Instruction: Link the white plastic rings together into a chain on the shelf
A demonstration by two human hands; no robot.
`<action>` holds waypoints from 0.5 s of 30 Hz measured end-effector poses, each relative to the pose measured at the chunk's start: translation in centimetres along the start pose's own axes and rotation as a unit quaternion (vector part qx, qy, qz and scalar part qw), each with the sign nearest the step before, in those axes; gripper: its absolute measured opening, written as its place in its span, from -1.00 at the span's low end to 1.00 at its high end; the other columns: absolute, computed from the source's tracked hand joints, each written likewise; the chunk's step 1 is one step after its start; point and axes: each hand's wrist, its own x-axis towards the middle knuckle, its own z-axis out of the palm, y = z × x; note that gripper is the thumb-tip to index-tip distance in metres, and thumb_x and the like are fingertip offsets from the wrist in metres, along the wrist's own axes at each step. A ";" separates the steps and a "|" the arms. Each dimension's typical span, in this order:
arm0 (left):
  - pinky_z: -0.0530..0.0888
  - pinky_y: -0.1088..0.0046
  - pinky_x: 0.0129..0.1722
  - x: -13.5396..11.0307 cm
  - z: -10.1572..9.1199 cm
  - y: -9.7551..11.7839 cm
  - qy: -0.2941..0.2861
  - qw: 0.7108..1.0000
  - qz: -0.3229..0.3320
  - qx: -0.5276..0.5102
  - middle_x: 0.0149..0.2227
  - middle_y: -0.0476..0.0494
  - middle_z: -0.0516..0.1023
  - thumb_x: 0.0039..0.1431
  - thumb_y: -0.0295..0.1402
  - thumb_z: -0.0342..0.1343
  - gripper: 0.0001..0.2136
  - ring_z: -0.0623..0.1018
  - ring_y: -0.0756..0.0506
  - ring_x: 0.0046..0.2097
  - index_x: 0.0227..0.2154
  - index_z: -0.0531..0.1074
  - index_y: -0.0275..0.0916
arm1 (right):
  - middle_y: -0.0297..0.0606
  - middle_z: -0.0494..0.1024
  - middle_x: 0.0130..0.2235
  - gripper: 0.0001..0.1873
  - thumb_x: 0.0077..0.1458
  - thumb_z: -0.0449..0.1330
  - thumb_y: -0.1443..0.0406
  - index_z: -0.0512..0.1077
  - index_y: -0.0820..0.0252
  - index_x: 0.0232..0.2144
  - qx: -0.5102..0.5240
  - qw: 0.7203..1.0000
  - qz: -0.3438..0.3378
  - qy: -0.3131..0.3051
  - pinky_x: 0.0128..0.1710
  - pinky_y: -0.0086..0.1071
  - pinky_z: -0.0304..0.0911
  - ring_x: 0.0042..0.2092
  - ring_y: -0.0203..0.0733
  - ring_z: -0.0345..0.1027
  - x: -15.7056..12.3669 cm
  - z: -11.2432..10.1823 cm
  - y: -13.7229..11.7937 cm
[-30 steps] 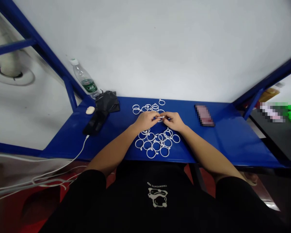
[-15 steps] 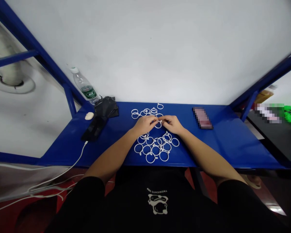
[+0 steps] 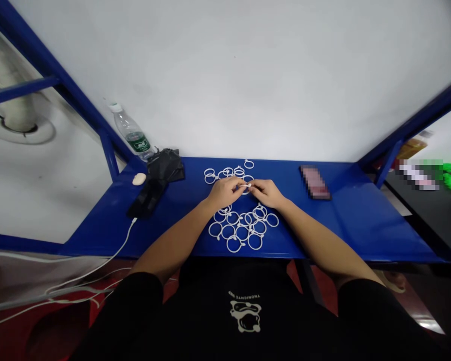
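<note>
My left hand (image 3: pixel 224 192) and my right hand (image 3: pixel 267 193) meet over the middle of the blue table, both with fingers pinched. Between their fingertips is a thin white ring (image 3: pixel 249 185) with a small tab; the fingers hide part of it. Nearer my body lies a group of several similar white rings (image 3: pixel 233 251), some overlapping. Beyond my hands, more white rings (image 3: pixel 209 183) lie in a looser cluster, partly covered by my left hand.
On the left of the blue table (image 3: pixel 101 220) are a plastic bottle (image 3: pixel 138 143), a crumpled black bag (image 3: pixel 165 165), a black device with a white cable (image 3: pixel 126 238) and a small pale case (image 3: pixel 139 179). A phone (image 3: pixel 315 182) lies right. A wall rises behind.
The ring between my fingertips has tilted, and its tab now sits slightly higher, by my right fingertips. My hands stay in nearly the same place; the loose rings have not moved.
</note>
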 end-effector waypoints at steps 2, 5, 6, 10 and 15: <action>0.50 0.43 -0.27 -0.1 0.0 -0.1 -0.019 1.000 -0.005 0.000 -0.30 -0.06 0.68 0.37 -0.33 0.22 -0.92 0.59 -0.02 -0.34 -0.20 0.60 -0.18 | -0.27 0.67 -0.33 -0.69 0.40 0.10 0.16 0.59 0.18 -0.14 -0.005 1.000 0.011 0.000 -0.31 -0.39 0.28 -0.38 -0.22 0.48 0.0 0.1 0.3; 0.49 0.43 -0.26 -0.1 0.0 -0.1 -0.042 0.999 -0.012 0.001 -0.31 -0.05 0.68 0.37 -0.34 0.22 -0.92 0.59 -0.02 -0.34 -0.22 0.61 -0.18 | -0.30 0.66 -0.36 -0.70 0.37 0.13 0.16 0.58 0.18 -0.05 -0.007 1.000 0.023 0.001 -0.35 -0.40 0.26 -0.41 -0.23 0.45 -0.1 0.2 0.5; 0.49 0.42 -0.26 -0.1 -0.1 -0.1 -0.047 0.999 -0.013 0.001 -0.31 -0.04 0.68 0.37 -0.34 0.23 -0.92 0.59 -0.02 -0.34 -0.22 0.61 -0.18 | -0.31 0.66 -0.36 -0.70 0.35 0.14 0.17 0.57 0.18 -0.04 -0.008 1.000 0.024 0.000 -0.36 -0.40 0.26 -0.42 -0.23 0.45 -0.2 0.2 0.5; 0.48 0.40 -0.25 0.0 -0.2 0.2 -0.071 0.997 -0.020 0.001 -0.34 -0.04 0.66 0.36 -0.31 0.23 -0.90 0.59 -0.03 -0.33 -0.20 0.62 -0.17 | -0.29 0.65 -0.37 -0.78 0.28 0.12 0.27 0.57 0.17 -0.19 -0.020 1.000 0.018 0.005 -0.34 -0.39 0.28 -0.40 -0.22 0.46 -0.2 0.2 0.2; 0.47 0.42 -0.24 0.1 0.0 0.2 -0.101 0.995 -0.027 -0.001 -0.34 -0.02 0.64 0.34 -0.32 0.24 -0.91 0.57 -0.02 -0.33 -0.18 0.61 -0.15 | -0.28 0.64 -0.37 -0.79 0.18 0.09 0.35 0.55 0.15 -0.31 -0.035 0.999 -0.003 0.013 -0.29 -0.35 0.33 -0.35 -0.17 0.50 0.0 0.3 0.3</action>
